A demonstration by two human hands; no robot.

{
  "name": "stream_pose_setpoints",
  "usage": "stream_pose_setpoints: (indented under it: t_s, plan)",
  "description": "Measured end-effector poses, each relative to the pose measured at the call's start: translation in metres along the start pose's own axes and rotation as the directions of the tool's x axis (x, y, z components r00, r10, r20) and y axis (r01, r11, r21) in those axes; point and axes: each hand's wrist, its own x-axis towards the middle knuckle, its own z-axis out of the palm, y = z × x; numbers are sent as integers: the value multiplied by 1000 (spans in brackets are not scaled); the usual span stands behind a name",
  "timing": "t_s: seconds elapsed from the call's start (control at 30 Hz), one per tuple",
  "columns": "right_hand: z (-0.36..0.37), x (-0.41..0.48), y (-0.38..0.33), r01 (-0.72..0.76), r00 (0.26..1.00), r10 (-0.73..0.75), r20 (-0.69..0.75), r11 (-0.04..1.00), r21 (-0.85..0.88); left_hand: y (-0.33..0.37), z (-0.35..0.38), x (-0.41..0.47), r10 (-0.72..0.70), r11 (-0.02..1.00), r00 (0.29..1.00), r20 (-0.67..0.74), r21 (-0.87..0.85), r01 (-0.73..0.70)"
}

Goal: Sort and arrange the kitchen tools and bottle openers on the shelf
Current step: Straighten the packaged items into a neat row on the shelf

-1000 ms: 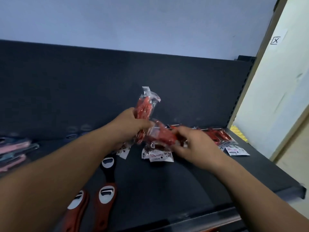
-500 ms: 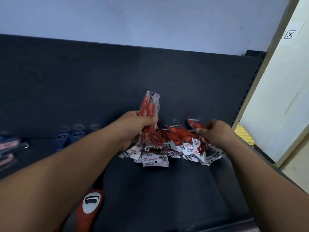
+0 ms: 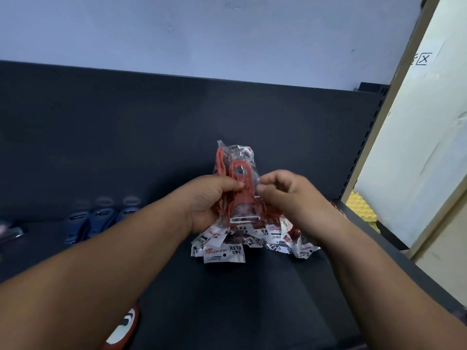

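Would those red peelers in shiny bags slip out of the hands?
Probably slippery: the bagged peelers wear glossy, crinkled plastic, so the left hand and right hand both grip them. Likely light: several are held together. Their printed ends look floppy.

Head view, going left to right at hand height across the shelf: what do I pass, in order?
blue bottle openers → left hand → bagged red peelers → right hand → yellow textured pad

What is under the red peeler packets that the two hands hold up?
White printed packet labels fan out on the dark shelf below the peeler packets. The left hand and right hand cover where they join, so which lie loose cannot be told.
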Motion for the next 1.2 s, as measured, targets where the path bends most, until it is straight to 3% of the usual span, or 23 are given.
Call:
stream_pose_setpoints:
  t_s: [0.17, 0.37, 0.4, 0.47, 0.5, 0.57, 0.67, 0.77, 0.83, 0.97, 1.07, 1.2]
  plan:
    - [1, 7, -1, -88, 996, 93, 0, 939, 333, 0, 6, 4, 20, 998, 997, 73, 64, -25]
    - [-8, 7, -6, -143, 987, 157, -12, 926, 350, 4, 6, 10, 52, 996, 996, 66, 63, -56]
    - [-10, 5, -6, -128, 989, 145, -33, 943, 309, 4, 6, 11, 59, 996, 997, 47, 69, -62]
    - [-19, 3, -3, 13, 988, -10, -151, 1000, 20, 6, 4, 14, 51, 994, 998, 24, 97, -53]
    - [-24, 1, -3, 115, 974, -149, -171, 974, -193, 7, 3, 15, 39, 992, 999, 22, 115, -42]
    - [-28, -2, 0, 287, 939, -342, -16, 811, -510, 8, 2, 16, 20, 984, 999, 27, 174, -24]
    - [-26, 2, 13, 390, 896, -434, 99, 657, -646, 10, 6, 15, -44, 973, 998, 48, 228, 32]
    - [-26, 4, 22, 406, 857, -515, -7, 684, -605, 8, 13, 12, -95, 982, 994, 54, 166, 85]
    - [-33, 5, 23, 338, 881, -464, -91, 754, -563, 7, 15, 16, -76, 984, 997, 6, 162, 74]
    - [-65, 10, 28, 63, 939, -181, -292, 927, -371, 7, 13, 22, -64, 991, 996, -68, 116, 71]
    - [-98, 13, 44, -164, 928, 66, -367, 956, -242, 7, 10, 24, -59, 994, 998, -23, 92, 61]
    - [-123, 18, 66, -370, 885, 292, -364, 914, -166, 0, 10, 30, -32, 988, 999, -14, 153, 34]
